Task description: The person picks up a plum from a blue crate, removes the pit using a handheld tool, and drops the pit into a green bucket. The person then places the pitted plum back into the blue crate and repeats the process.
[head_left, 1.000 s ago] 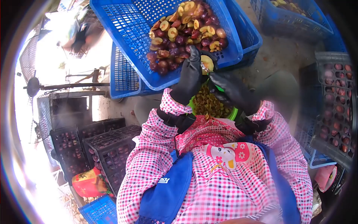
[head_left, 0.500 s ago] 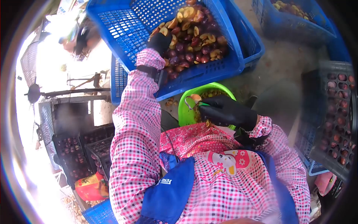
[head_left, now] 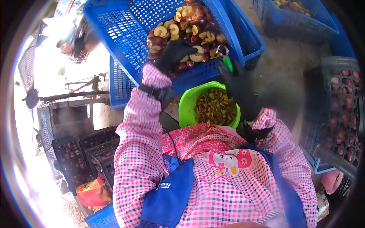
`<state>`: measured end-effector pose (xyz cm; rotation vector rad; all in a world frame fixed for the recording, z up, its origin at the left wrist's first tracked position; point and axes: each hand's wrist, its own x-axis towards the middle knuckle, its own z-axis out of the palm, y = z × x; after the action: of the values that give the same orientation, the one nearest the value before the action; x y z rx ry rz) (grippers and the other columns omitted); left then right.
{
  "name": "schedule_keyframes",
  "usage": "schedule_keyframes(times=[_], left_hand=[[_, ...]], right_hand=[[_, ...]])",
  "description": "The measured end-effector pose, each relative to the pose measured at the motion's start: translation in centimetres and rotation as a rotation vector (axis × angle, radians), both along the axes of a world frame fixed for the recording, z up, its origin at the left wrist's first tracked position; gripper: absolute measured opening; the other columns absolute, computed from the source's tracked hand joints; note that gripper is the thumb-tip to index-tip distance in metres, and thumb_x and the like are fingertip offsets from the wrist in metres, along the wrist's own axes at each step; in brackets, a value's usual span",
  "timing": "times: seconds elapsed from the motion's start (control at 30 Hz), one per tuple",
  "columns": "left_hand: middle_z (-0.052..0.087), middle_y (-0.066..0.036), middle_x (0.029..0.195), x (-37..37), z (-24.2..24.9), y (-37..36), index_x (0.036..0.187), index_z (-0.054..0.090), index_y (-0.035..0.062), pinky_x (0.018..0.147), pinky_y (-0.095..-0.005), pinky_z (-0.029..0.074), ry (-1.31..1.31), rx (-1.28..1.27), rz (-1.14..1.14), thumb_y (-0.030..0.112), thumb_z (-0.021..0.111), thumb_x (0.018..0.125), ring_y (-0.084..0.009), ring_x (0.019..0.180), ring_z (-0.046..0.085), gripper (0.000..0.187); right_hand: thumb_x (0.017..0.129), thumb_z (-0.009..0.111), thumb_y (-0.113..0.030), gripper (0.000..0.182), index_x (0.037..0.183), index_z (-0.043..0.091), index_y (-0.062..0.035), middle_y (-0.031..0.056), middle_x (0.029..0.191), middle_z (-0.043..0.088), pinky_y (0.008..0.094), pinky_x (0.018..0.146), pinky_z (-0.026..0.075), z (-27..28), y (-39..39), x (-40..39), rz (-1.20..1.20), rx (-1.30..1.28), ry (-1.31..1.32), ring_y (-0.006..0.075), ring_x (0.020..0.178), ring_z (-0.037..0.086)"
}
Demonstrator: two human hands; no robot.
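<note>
My left hand [head_left: 175, 55], in a black glove, is inside the blue crate [head_left: 110, 28], its fingers closed at the edge of a cut plum half [head_left: 196, 54] with pale flesh. Around it lie many dark red plums [head_left: 190, 64], some whole and some halved. My right hand [head_left: 241, 89], also black-gloved, grips a pitting tool by its green handle [head_left: 227, 64]. The tool's metal loop [head_left: 222, 50] is over the plums near the crate's front right side. Below the hands stands a lime-green basin [head_left: 186, 110] holding brownish-green scraps [head_left: 215, 108].
Another blue crate [head_left: 253, 43] sits under the first. More blue crates [head_left: 292, 22] with fruit stand at the upper right. Black crates of plums are stacked at right [head_left: 344, 114] and at lower left [head_left: 68, 152]. A red bag [head_left: 94, 192] lies at lower left.
My right hand has moved up from over the basin to the crate's edge with the tool; the piece at its loop no longer shows. My left hand has shifted right and down among the plums.
</note>
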<state>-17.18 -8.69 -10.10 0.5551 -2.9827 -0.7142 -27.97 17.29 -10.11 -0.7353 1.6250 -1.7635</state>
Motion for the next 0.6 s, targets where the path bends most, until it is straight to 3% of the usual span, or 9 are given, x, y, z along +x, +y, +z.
schedule_keyframes(times=[0.07, 0.13, 0.17, 0.23, 0.33, 0.4, 0.5, 0.53, 0.6], left_hand=[[0.067, -0.014, 0.095, 0.2, 1.6, 3.9, 0.099, 0.068, -0.0039, 0.073, -0.0254, 0.05, 0.1, -0.093, -0.188, 0.027, 0.071, 0.083, -0.0134, 0.082, 0.064, 0.035], [0.065, -0.01, 0.109, 0.0, 6.4, 11.2, 0.109, 0.066, -0.002, 0.085, -0.0261, 0.048, 0.014, 0.663, 0.197, 0.028, 0.066, 0.09, -0.0111, 0.095, 0.06, 0.035], [0.065, -0.01, 0.109, 0.6, 6.1, 13.1, 0.109, 0.066, -0.002, 0.085, -0.0261, 0.048, 0.012, 0.664, 0.199, 0.028, 0.066, 0.09, -0.0111, 0.095, 0.06, 0.035], [0.063, -0.007, 0.11, 1.2, 4.6, 15.6, 0.118, 0.062, 0.0012, 0.087, -0.0271, 0.048, 0.338, 1.114, 0.392, 0.03, 0.06, 0.095, -0.0095, 0.101, 0.057, 0.037], [0.064, -0.007, 0.106, 2.8, 2.9, 17.5, 0.119, 0.06, 0.0024, 0.081, -0.0268, 0.048, 0.537, 1.056, 0.445, 0.041, 0.043, 0.102, -0.0115, 0.093, 0.059, 0.045], [0.065, -0.006, 0.097, 3.8, 2.5, 17.1, 0.115, 0.061, 0.0008, 0.07, -0.0248, 0.047, 0.536, 0.984, 0.481, 0.054, 0.025, 0.102, -0.0113, 0.079, 0.058, 0.065], [0.065, -0.005, 0.089, 4.0, 2.1, 15.9, 0.11, 0.062, -0.0005, 0.066, -0.0249, 0.047, 0.652, 1.287, 0.546, 0.055, 0.023, 0.102, -0.0107, 0.073, 0.057, 0.068], [0.064, -0.004, 0.084, 5.3, 2.6, 16.6, 0.106, 0.062, 0.0001, 0.061, -0.0226, 0.045, 0.62, 0.841, 0.473, 0.053, 0.028, 0.102, -0.0091, 0.067, 0.056, 0.063], [0.064, -0.003, 0.083, 5.5, 2.1, 15.9, 0.106, 0.062, 0.0004, 0.058, -0.0215, 0.043, 0.567, 1.007, 0.516, 0.051, 0.032, 0.102, -0.0079, 0.062, 0.054, 0.059]], right_hand=[[0.093, 0.06, -0.035, 0.032, 0.097, 0.061, -0.0027, 0.007, 0.074, 0.06, 0.0334, 0.057, 0.044, 0.5, -0.1, -0.4, 0.007, 0.027, -0.024, 0.0178, 0.064, 0.059], [0.093, 0.061, -0.033, 0.03, 0.098, 0.06, -0.0029, 0.0052, 0.075, 0.06, 0.0317, 0.054, 0.042, 1.5, 0.8, -0.4, 0.025, 0.065, -0.055, 0.0153, 0.062, 0.058], [0.094, 0.061, -0.032, 0.029, 0.097, 0.06, -0.0032, 0.0029, 0.075, 0.059, 0.0302, 0.053, 0.041, 2.2, 1.3, -0.6, 0.112, 0.107, -0.256, 0.0129, 0.06, 0.056], [0.094, 0.061, -0.031, 0.028, 0.097, 0.061, -0.0035, 0.0007, 0.075, 0.058, 0.0287, 0.053, 0.04, 2.4, 1.7, -0.4, 0.204, 0.144, -0.455, 0.0105, 0.059, 0.055], [0.095, 0.06, -0.034, 0.032, 0.098, 0.06, -0.0021, 0.006, 0.073, 0.06, 0.033, 0.054, 0.043, 0.7, 1.3, 1.3, 0.198, 0.115, -0.38, 0.0156, 0.06, 0.057], [0.094, 0.059, -0.035, 0.033, 0.098, 0.061, -0.0025, 0.0147, 0.075, 0.063, 0.0394, 0.057, 0.045, -1.3, 0.4, 1.9, 0.008, -0.047, 0.192, 0.0271, 0.063, 0.061], [0.094, 0.058, -0.038, 0.035, 0.097, 0.062, -0.0037, 0.0208, 0.079, 0.064, 0.0452, 0.061, 0.046, -1.4, 1.3, 2.1, 0.214, -0.017, 0.367, 0.0376, 0.07, 0.062], [0.094, 0.058, -0.038, 0.035, 0.097, 0.062, -0.0037, 0.0208, 0.079, 0.064, 0.0452, 0.061, 0.046, -1.6, 1.3, 2.3, 0.22, -0.021, 0.362, 0.0376, 0.07, 0.062], [0.093, 0.058, -0.04, 0.035, 0.095, 0.063, -0.0053, 0.0197, 0.077, 0.065, 0.0466, 0.062, 0.046, -2.2, 1.3, 2.4, 0.27, 0.024, 0.575, 0.0395, 0.072, 0.062]])
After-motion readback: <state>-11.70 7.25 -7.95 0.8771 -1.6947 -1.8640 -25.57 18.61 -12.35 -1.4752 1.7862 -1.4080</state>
